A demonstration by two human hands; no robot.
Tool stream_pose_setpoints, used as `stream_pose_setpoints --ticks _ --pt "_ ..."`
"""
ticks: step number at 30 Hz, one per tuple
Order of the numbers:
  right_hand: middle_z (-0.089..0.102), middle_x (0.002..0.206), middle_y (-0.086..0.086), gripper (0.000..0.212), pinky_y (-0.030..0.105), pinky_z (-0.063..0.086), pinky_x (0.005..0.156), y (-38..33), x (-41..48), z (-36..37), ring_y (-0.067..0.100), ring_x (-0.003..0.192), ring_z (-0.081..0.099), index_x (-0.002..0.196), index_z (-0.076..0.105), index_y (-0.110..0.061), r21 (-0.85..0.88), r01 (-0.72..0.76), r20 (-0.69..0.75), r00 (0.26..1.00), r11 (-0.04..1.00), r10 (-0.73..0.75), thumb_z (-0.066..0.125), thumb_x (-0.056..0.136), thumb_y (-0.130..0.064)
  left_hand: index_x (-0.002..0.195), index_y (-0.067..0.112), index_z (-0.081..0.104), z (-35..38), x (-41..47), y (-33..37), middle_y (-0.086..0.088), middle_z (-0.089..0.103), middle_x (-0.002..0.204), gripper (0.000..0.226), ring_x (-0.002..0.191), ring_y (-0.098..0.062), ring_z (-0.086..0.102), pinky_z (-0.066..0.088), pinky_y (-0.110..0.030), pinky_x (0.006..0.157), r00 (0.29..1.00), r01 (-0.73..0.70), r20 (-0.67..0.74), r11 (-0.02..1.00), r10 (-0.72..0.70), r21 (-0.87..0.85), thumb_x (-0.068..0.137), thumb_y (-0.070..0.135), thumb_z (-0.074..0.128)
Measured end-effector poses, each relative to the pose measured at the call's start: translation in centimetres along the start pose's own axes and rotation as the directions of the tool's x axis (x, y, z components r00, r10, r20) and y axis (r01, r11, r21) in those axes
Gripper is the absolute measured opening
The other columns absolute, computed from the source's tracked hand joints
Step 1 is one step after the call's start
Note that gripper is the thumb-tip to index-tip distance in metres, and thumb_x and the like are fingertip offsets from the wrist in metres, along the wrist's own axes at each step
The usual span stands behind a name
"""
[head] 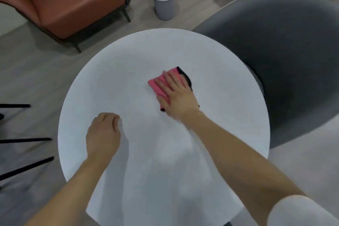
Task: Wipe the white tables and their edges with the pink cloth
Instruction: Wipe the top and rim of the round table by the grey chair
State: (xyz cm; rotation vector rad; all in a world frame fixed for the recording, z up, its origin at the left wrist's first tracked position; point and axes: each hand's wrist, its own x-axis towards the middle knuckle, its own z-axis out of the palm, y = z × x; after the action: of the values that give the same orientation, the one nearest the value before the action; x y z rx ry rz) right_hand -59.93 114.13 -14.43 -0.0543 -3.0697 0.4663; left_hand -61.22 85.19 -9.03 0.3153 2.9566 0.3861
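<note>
Cloth [158,84] lay on the white table [119,79], twelve o'clock of centre, your right hand [177,95] pressing it flat-fingered. Your left hand [103,132] rested at nine o'clock, fingers curled, empty. Top-wiping in hand, I'd judge; next, sweep toward the rim.

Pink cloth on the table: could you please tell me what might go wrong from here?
The right hand presses the pink cloth with flat fingers, not gripping it, so it may slip or bunch. The left hand rests on the table; that patch could get missed. The grey chair crowds the right edge, perhaps hindering wiping.
</note>
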Motion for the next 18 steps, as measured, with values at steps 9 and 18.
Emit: stream_pose_setpoints --ticks 9,18 --pt "0.001 0.182 0.006 0.065 0.058 0.008 0.134 7.0 -18.9 -4.1 0.023 0.168 -0.007 0.174 0.007 -0.026 -0.046 -0.576 -0.054 0.817 0.816 0.574 0.027 0.116 -0.047 0.138 0.011 0.064 6.9 -0.9 15.2 -0.015 0.062 0.146 0.034 0.139 -0.036 0.056 0.044 -0.053 0.116 0.912 -0.409 -0.037 0.912 0.408 -0.012 0.11 0.027 0.054" --pt "0.005 0.182 0.002 0.063 0.058 0.012 0.134 8.4 -20.7 -4.9 0.023 0.168 -0.001 0.173 0.018 -0.026 -0.052 -0.397 -0.002 0.918 0.917 0.397 0.033 0.115 -0.045 0.158 0.013 0.051 11.4 -3.5 19.9 -0.019 0.042 0.167 0.05 0.161 -0.036 0.031 0.019 -0.061 0.131 0.931 -0.359 -0.06 0.932 0.361 0.039 0.112 0.032 0.048"
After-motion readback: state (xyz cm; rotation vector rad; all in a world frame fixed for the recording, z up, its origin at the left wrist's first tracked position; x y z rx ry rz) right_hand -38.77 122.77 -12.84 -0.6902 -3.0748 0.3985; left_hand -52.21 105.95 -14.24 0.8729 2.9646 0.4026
